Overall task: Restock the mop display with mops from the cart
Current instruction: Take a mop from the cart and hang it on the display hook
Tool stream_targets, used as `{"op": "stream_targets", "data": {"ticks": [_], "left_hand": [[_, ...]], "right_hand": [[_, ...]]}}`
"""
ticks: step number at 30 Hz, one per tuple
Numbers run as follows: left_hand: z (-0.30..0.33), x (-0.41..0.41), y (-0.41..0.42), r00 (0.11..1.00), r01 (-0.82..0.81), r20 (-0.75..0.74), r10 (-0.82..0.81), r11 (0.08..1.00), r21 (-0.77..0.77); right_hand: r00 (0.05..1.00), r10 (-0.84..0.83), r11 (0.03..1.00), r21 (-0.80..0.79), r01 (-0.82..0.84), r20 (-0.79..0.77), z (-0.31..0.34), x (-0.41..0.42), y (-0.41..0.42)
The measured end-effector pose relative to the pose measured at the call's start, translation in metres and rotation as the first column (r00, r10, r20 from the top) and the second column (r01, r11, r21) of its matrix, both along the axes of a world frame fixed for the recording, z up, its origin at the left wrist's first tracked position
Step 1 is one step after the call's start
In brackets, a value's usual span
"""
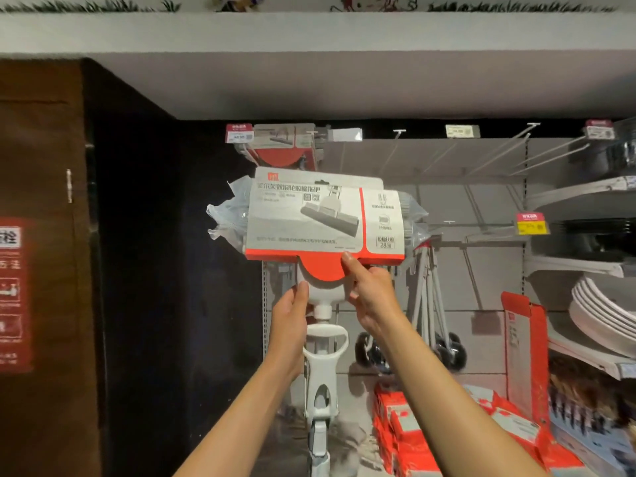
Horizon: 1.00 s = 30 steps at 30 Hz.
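Observation:
I hold a sponge mop (323,222) head-up in front of the display wall; its head is wrapped in a grey and red card sleeve and clear plastic. My left hand (290,315) grips the white neck just under the head. My right hand (368,290) pinches the red lower edge of the sleeve from the right. The white handle and wringer lever (323,370) run down between my arms. Another packaged mop (280,146) hangs on a hook above and behind the one I hold. The cart is out of view.
Several bare metal hooks (495,156) stick out of the grey back panel to the right. A folding trolley with black wheels (437,304) hangs below them. Shelves with stacked white plates (605,315) stand at right, red packages (413,432) lie low, and a dark wall panel (137,270) fills the left.

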<state>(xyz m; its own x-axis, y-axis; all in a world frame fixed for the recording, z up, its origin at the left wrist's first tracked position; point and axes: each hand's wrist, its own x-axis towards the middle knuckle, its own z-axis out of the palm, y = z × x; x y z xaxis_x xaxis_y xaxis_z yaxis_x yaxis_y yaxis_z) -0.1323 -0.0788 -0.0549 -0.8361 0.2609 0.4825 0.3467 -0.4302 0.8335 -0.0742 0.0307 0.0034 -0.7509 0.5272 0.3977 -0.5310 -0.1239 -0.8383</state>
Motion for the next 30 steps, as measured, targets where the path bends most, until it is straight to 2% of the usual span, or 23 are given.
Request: {"op": "stream_targets", "data": {"ticks": [3,7,11,15,18,20,23,27,30], "left_hand": [[0.0,-0.028,-0.015,0.997,0.062,-0.032,-0.063,0.997,-0.036],[0.008,-0.061,-0.033,0.986,0.16,-0.033,-0.161,0.987,-0.031],[0.023,-0.084,-0.033,0.995,0.075,-0.055,-0.078,0.996,-0.053],[0.032,-0.105,-0.028,0.999,-0.002,-0.038,0.001,1.0,-0.006],[0.043,-0.122,-0.025,1.0,-0.002,-0.03,0.002,1.0,0.019],[0.053,-0.131,-0.022,0.999,-0.011,-0.034,0.012,0.999,0.031],[0.074,-0.145,-0.014,0.998,-0.038,-0.045,0.04,0.997,0.063],[0.106,-0.168,0.0,0.996,-0.058,-0.057,0.064,0.994,0.091],[0.128,-0.185,0.012,0.995,-0.038,-0.084,0.048,0.992,0.119]], "right_hand": [[0.998,-0.055,0.997,-0.054,0.053,-0.035,0.0,-0.028,-0.013],[0.991,-0.114,0.993,-0.047,0.112,-0.062,0.003,-0.058,-0.024],[0.989,-0.123,0.992,-0.027,0.121,-0.076,0.009,-0.083,-0.031],[0.989,-0.111,0.994,0.012,0.113,-0.099,0.018,-0.103,-0.031],[0.995,-0.069,0.987,0.139,0.078,-0.069,0.017,-0.116,-0.02],[0.999,0.015,0.973,0.232,-0.007,-0.033,0.007,-0.124,-0.014],[0.996,0.062,0.932,0.352,-0.082,0.067,-0.02,-0.141,-0.012],[0.992,0.027,0.933,0.353,-0.069,0.122,-0.037,-0.17,-0.003],[0.998,0.016,0.943,0.331,-0.032,0.053,-0.025,-0.192,0.003]]}}
